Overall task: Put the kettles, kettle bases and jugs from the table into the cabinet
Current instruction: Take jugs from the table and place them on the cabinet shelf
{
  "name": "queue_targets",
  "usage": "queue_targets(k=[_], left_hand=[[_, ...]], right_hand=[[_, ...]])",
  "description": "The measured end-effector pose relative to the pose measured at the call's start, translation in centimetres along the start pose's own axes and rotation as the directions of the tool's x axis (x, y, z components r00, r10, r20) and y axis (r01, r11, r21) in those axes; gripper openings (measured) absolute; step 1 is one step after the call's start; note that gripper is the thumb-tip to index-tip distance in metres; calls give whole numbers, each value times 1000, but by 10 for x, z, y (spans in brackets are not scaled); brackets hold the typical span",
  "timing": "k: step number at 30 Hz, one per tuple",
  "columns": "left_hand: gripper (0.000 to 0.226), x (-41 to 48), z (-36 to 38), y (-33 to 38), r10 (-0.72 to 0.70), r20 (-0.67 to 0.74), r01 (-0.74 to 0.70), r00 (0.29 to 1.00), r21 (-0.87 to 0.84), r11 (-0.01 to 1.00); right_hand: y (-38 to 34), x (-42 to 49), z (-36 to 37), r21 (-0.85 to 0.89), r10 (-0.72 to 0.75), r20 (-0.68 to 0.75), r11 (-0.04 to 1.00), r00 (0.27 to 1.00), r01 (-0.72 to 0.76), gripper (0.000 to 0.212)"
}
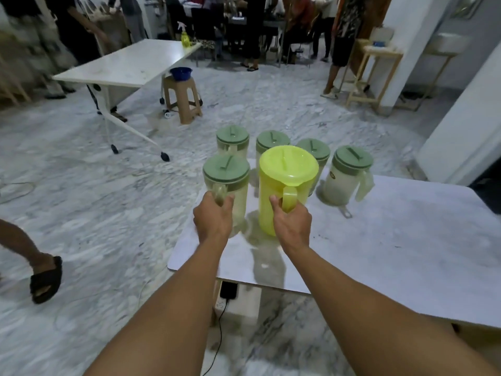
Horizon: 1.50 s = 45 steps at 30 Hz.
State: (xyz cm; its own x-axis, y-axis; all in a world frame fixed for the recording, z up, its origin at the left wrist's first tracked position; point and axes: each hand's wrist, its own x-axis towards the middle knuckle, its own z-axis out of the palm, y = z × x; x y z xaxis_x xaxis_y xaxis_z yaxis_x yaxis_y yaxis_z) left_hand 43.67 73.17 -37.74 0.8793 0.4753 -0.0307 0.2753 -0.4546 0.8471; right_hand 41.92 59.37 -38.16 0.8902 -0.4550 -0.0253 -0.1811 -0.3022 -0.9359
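Observation:
Several jugs stand at the left end of a white table (393,240). A tall yellow-green jug (273,196) is nearest, and my right hand (291,219) is closed around its handle. To its left is a clear jug with a green lid (226,176); my left hand (214,215) grips its handle. Behind them stand more clear green-lidded jugs: one at the back left (232,139), one in the middle (272,142), one partly hidden (314,150), and one on the right (348,175). No cabinet, kettle or kettle base is in view.
A second white table on wheels (127,63) stands across the marble floor, with a brown stool (183,97) holding a blue bowl beside it. A person's sandalled foot (44,279) is at the left. People stand at the back. A cable and plug hang under my table.

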Motion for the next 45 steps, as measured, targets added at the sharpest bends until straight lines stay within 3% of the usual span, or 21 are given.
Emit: queue_targets(k=[5,9,13,16,22,27,32,36,45], left_hand=[[38,-49,-34,35,214,30,-211,976,-88,973],[38,-103,-41,78,383,123,-349,916,-229,909],[38,-183,-30,136,546,230,-459,805,-341,820],[38,-250,-12,176,637,313,-480,705,-450,753],[35,-428,21,251,794,452,-431,406,-671,603],[30,-566,43,292,850,500,-359,163,-773,523],[22,-687,63,331,861,509,-268,-3,-829,490],[20,-762,95,365,863,505,-211,-19,-846,490],[28,-863,208,407,817,577,-298,-8,-781,549]], right_hand=[[-24,-44,-61,48,-12,-232,999,973,24,30],[-43,-80,-134,11,-58,-395,998,917,68,25],[-58,-125,-232,-45,-77,-516,997,853,62,28],[-64,-160,-310,-103,-98,-634,994,767,41,28],[-67,-255,-486,-133,-59,-899,981,434,-142,37],[-57,-336,-600,-63,-35,-990,978,140,-200,36],[-41,-386,-706,-64,-76,-996,970,-42,-235,38],[-22,-392,-783,-54,-86,-990,962,-110,-267,42],[39,-352,-903,-19,-48,-995,951,-87,-308,38]])
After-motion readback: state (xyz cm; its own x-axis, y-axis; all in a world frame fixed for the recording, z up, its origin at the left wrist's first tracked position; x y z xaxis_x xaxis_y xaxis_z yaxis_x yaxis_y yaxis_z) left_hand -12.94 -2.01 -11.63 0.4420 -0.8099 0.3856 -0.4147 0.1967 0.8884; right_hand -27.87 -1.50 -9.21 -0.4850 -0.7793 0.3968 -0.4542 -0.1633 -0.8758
